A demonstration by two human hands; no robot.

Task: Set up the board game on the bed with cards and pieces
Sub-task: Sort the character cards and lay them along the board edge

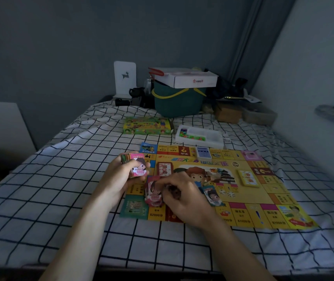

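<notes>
The board game's yellow board (243, 199) lies flat on the checked bed (60, 179), centre-right of the frame. The left hand (119, 175) grips a stack of play money (136, 166) at the board's left edge. The right hand (184, 196) pinches pink notes (154, 192) just below it. The game box (147, 125) and a tray of pieces (199, 135) sit above the board.

The left hand (121, 175) is raised with its fingers curled in a grip; the right hand (184, 197) is lower, palm down, its fingers bent.
</notes>
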